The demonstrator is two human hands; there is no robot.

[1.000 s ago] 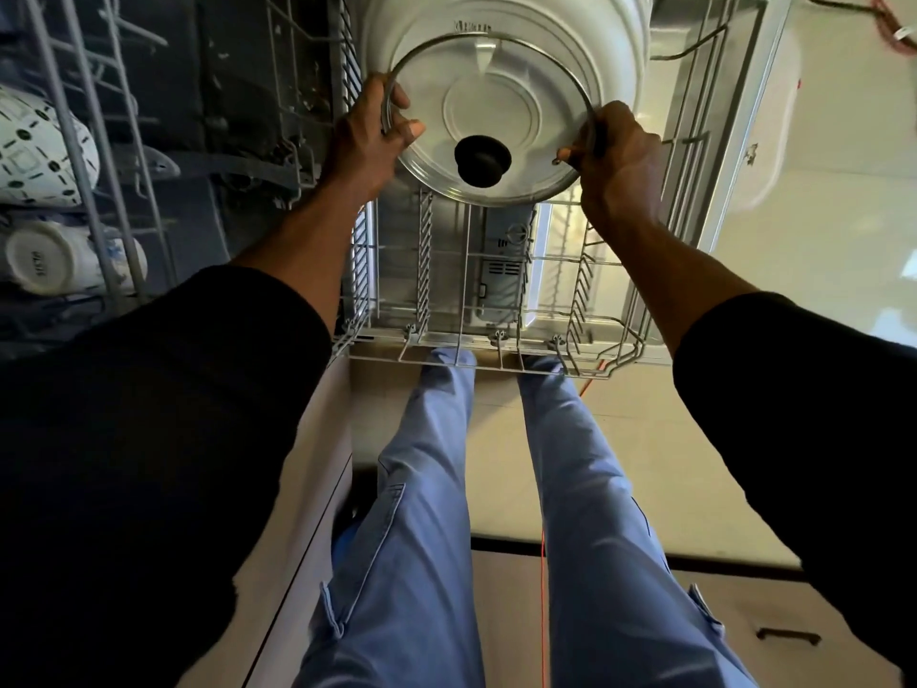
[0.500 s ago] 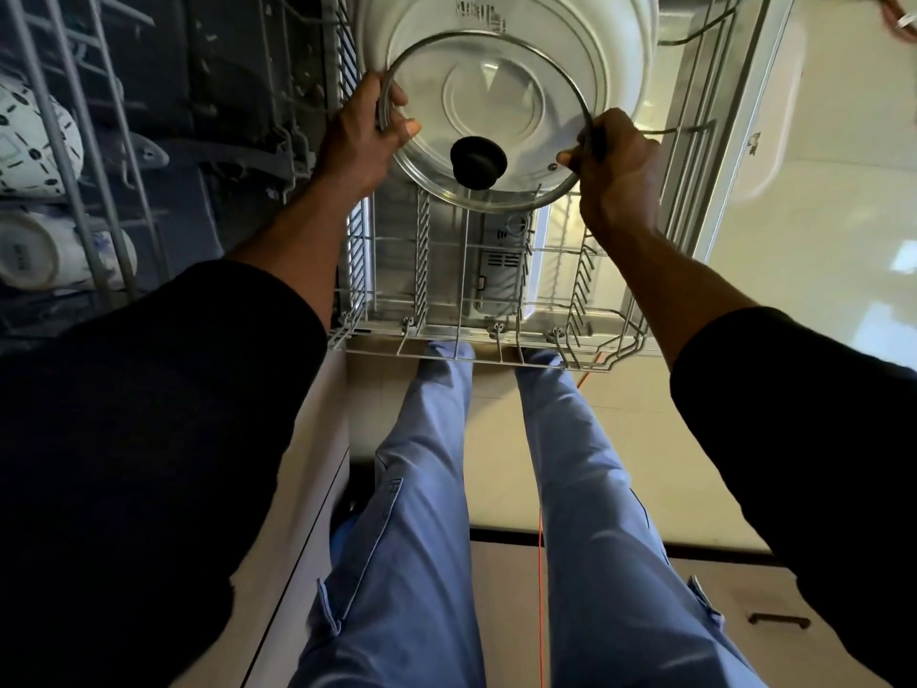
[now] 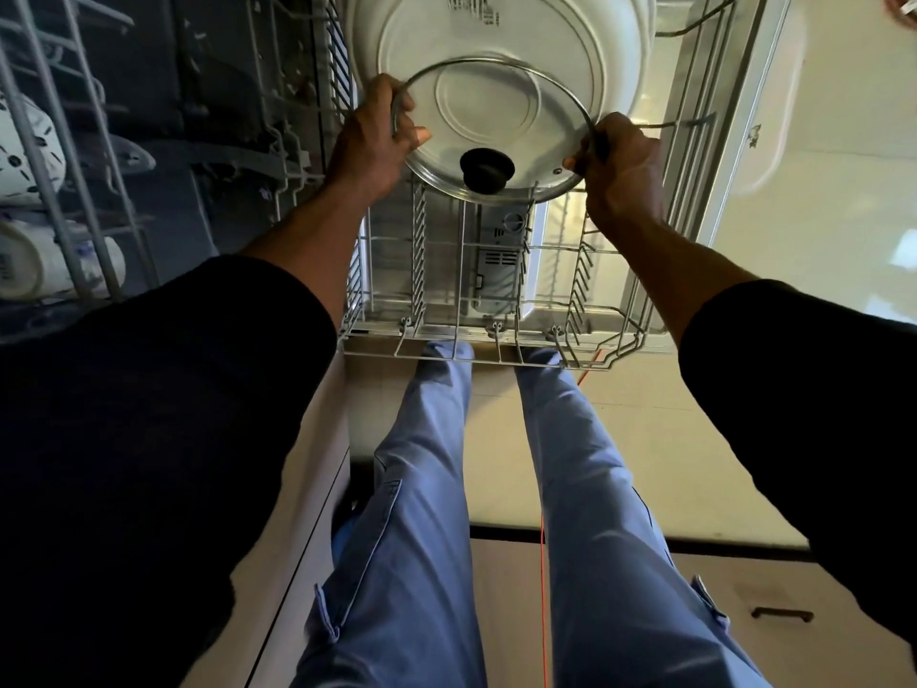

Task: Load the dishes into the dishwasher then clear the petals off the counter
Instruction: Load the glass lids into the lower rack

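Glass lid (image 3: 501,136): held on edge over the lower rack (image 3: 446,340), toward its far end, low edge at the tines, black knob (image 3: 486,170) facing the person.
Left hand (image 3: 374,141): grips the lid's left rim, thumb on the glass.
Right hand (image 3: 620,166): fingers curled round the lid's right rim.
White plate (image 3: 496,37): stands in the rack, just behind the lid.
Mug (image 3: 34,263): well left of the rack, in another wire basket.

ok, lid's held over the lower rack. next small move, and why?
Probably ease the glass lid down so its lower rim seats between tines of the lower rack. Left hand and right hand both grip its rim, it stands near upright before the big white dish, and the tine rows below it hold nothing.
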